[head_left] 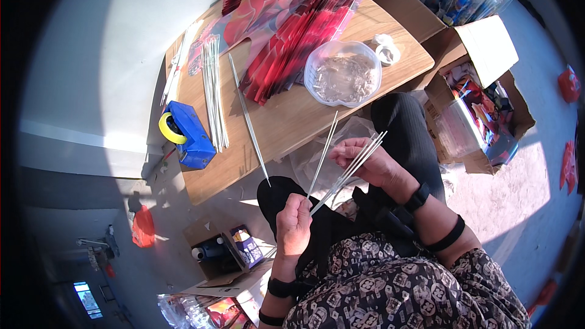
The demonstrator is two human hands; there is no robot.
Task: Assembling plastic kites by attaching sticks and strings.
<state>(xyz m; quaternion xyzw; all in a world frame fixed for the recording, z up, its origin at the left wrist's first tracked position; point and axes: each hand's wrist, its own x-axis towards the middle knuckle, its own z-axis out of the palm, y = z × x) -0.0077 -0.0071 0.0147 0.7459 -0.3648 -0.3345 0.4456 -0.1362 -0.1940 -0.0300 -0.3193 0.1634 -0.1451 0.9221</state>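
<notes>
My left hand (294,225) is closed around the lower ends of several thin white rods (339,184), which fan out up and to the right in two groups. My right hand (373,161) is raised beside their upper part, fingers curled and thumb pressed in. The thicker group crosses this hand and appears gripped by it, though its fingertips partly hide the contact. Another bundle of white rods (213,94) lies on the wooden table (283,128). Closer to me, a long thin rod (246,113) sticks out past the table's near edge.
A blue tape dispenser (194,141) with yellow tape sits at the table's left corner. Red printed sheets (292,30) are heaped farther back, beside a clear plastic bowl (310,82) of pale bits and a white tape roll (388,55). Open cardboard boxes (436,106) stand at right.
</notes>
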